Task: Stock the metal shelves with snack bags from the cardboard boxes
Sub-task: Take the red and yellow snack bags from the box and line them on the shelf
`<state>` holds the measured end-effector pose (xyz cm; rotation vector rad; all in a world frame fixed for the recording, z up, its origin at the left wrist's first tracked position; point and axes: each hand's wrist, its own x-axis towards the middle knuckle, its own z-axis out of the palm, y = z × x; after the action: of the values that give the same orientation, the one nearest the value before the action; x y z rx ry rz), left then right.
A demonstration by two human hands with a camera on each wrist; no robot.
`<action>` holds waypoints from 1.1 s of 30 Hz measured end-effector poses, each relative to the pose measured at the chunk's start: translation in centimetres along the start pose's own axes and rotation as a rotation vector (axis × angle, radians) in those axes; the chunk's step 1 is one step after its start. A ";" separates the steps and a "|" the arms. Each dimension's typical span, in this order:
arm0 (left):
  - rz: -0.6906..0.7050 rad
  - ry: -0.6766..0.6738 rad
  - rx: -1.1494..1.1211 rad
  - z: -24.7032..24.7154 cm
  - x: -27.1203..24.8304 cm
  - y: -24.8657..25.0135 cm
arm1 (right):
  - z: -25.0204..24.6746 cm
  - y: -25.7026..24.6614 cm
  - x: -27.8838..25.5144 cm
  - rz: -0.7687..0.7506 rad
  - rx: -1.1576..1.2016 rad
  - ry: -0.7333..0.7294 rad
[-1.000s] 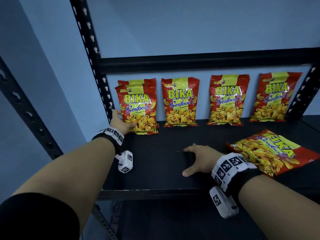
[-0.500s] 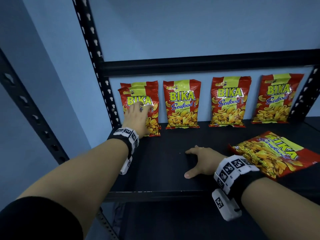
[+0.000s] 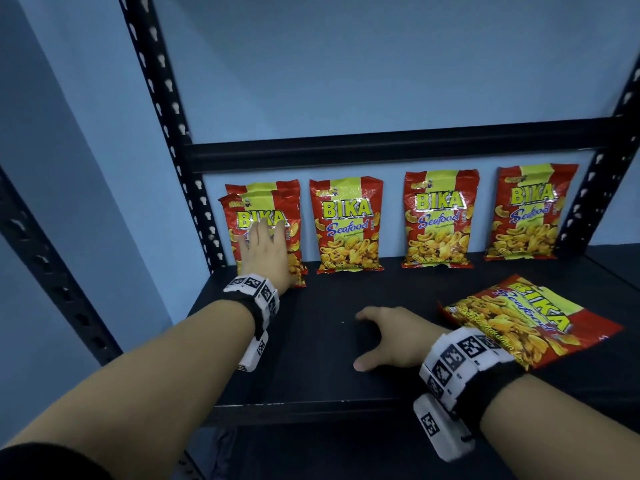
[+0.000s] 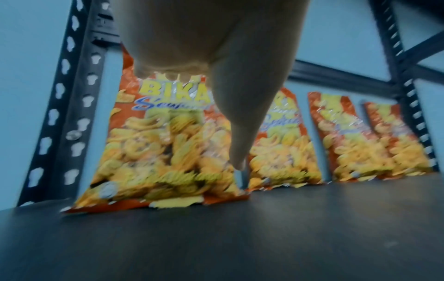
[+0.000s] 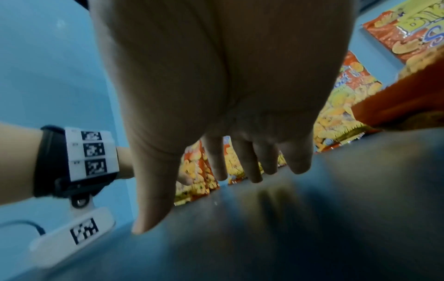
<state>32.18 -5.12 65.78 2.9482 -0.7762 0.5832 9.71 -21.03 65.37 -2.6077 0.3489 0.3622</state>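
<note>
While the right hand [image 3: 391, 341] rested loosely spread on the bare shelf [image 3: 329, 375] near its front edge, holding nothing, the left hand [image 3: 266, 251] had climbed from the bottom corner of the front bag [image 3: 263, 233], where it was a second earlier, to lie flat against the bag's face, fingers straight and pressing rather than gripping. That bag stood at the shelf's back-left corner, just beside the left post [image 3: 173, 133], with a second bag [image 3: 263, 188] upright right behind it. From the left wrist view the palm covered the upper part of the pack while the thumb hung free in front of it. Three more bags [image 3: 441, 220] leaned along the back edge, spaced apart. One flat bag [image 3: 530, 320] lay face up near the right front edge, just beside the right wrist, not yet stood up. The shift from corner to face suggested the placing was done and the pack was being pushed back to sit square; the flat one looked next in line. No boxes were in view.
</note>
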 end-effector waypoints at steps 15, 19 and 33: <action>0.259 -0.598 -0.321 -5.7 -8.3 12.6 | -9.0 12.5 -7.4 0.198 -0.060 0.332; 0.270 -0.604 -0.417 -5.9 -9.7 14.9 | -6.1 15.3 -7.5 0.241 -0.065 0.293; 0.465 -0.693 -0.501 -4.9 -12.9 14.9 | -0.2 11.7 -7.9 -0.020 -0.111 0.229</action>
<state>12.91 -11.49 64.79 2.4595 -1.4161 -0.6020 -1.16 -29.68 63.08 -2.7666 0.3896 0.0771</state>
